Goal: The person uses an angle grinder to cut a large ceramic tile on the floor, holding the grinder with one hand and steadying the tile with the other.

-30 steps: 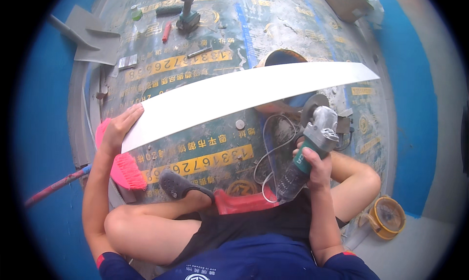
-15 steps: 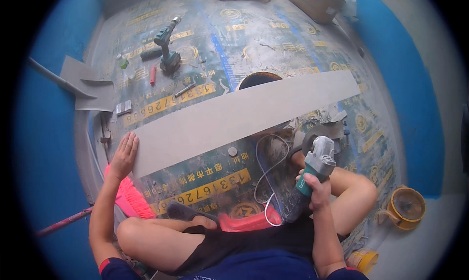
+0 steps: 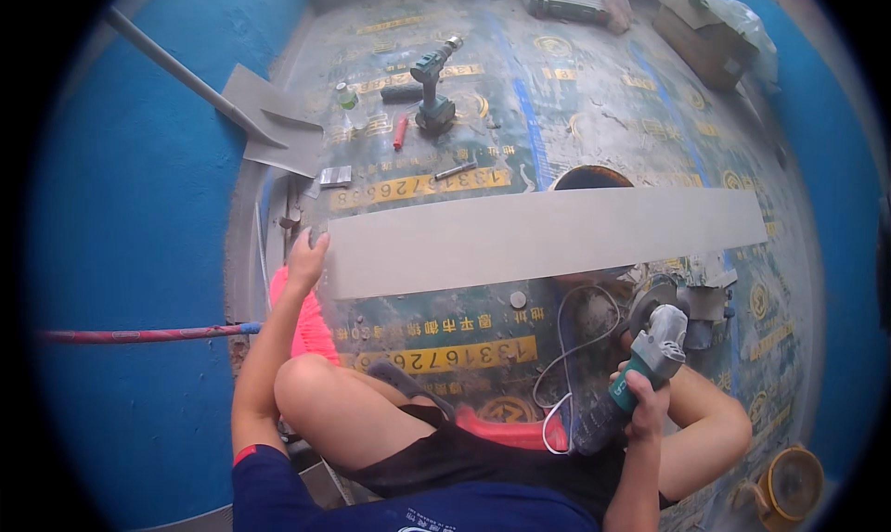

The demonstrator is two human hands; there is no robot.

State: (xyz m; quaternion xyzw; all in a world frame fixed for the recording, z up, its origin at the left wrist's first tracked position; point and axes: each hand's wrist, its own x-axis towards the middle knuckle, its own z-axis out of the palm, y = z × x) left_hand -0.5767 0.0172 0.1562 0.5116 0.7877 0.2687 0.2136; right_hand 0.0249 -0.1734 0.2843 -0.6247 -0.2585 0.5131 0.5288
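Note:
My right hand point(image 3: 647, 399) is wrapped round the green body of an angle grinder point(image 3: 661, 345). The grinder's grey disc point(image 3: 640, 307) stands just below the near edge of a long, pale tile strip point(image 3: 548, 240), apart from it. The strip lies across a round bucket point(image 3: 594, 176) whose dark rim shows behind it. My left hand point(image 3: 307, 259) is at the strip's left end, thumb and fingers apart, the thumb close to the edge; whether it touches is hard to see. A white cord point(image 3: 541, 381) loops beside the grinder.
A cordless drill point(image 3: 433, 87), red stick point(image 3: 400, 132) and metal rod point(image 3: 456, 171) lie beyond the strip. At left are a shovel point(image 3: 269, 124), pink broom point(image 3: 314, 328) and red pole point(image 3: 139, 334). A cardboard box point(image 3: 703, 45) and tool case point(image 3: 561, 0) stand far back; a yellow tub point(image 3: 791, 483) is lower right.
My left hand has shifted from lying over the strip's corner to just beside its end, thumb apart. The whole view has swung left and tilted. My right hand keeps its hold on the grinder.

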